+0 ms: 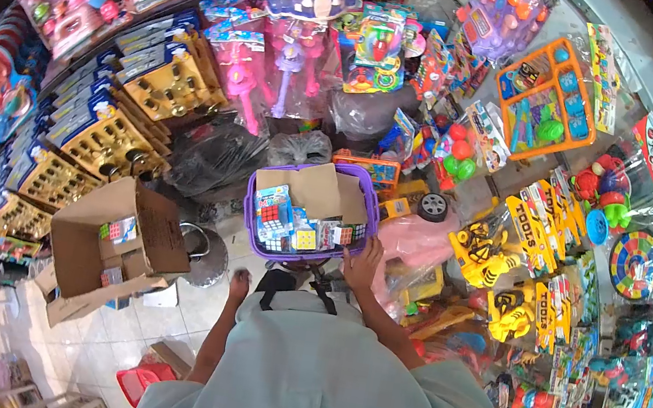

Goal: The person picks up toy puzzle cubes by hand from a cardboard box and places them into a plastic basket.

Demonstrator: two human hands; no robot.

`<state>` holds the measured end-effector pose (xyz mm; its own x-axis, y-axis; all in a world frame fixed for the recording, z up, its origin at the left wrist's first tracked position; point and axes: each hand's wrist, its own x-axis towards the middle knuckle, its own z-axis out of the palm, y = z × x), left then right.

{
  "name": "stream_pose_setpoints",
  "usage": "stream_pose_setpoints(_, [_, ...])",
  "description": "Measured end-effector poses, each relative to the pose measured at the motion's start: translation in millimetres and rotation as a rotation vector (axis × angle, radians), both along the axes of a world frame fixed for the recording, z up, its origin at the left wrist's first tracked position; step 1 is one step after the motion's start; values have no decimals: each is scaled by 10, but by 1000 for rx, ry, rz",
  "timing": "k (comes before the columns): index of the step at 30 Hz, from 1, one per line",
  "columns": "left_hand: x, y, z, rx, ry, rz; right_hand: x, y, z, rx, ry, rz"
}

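A purple plastic basket (250, 207) is in front of my body, holding boxed and loose puzzle cubes and pieces of cardboard (308, 187). Among the cubes are one with a yellow face (304, 240) and a packaged one with red squares (272, 211). My right hand (364, 265) is at the basket's near right corner, thumb and fingers on either side of the rim. Low at my side, apart from the basket, my left hand (240, 283) has its fingers curled in, with nothing visible in it.
An open cardboard box (159, 233) with a few packaged cubes stands at left, beside a round metal stool (204, 262). Packaged toys hang and lie all around, including yellow tool sets (483, 253) at right and pink toys on the back display. A red container (140, 382) lies on the tiled floor.
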<state>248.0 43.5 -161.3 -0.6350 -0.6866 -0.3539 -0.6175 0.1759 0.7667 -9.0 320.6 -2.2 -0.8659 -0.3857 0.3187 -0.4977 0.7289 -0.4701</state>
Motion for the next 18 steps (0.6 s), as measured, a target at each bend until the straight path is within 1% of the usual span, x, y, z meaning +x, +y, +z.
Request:
stream_pose_setpoints(1, [262,65,-209,26,-102,-220,-7,39,33,-40,7,-2])
stream_pose_setpoints(2, [566,260,-173,62,-206,-339,12,92,-2,-44,8,23])
stream_pose_setpoints(4, [1086,642,22,175,-363,-421,157,269,-229,-92,-56,-10])
stream_pose_setpoints(6, [1493,1015,256,269,-415,-347,329,524,-763,-110,-282,-13])
stream_pose_setpoints(8, [1829,1381,458,344,-423,-236,586,839,-1168,104,-647,132])
stream_pose_setpoints(9, [1925,1527,536,368,-429,-194,665,963,-1385,100,-651,160])
stream_pose_setpoints(12, [2090,1823,726,404,-445,-75,959,1255,-2043,351,-779,735])
stream_pose_setpoints(14, [2113,1974,828,411,-424,-3,1187,1346,-2226,521,-837,1112])
stream_pose_setpoints(15, [2094,2017,856,411,-406,29,1246,1333,-2173,520,-834,1123])
stream_pose_setpoints(17, [2066,2073,874,404,-376,71,1291,1354,-1866,266,-1087,578])
stream_pose_setpoints(18, [2066,2085,881,400,-361,88,1250,1421,-1731,279,-1077,591])
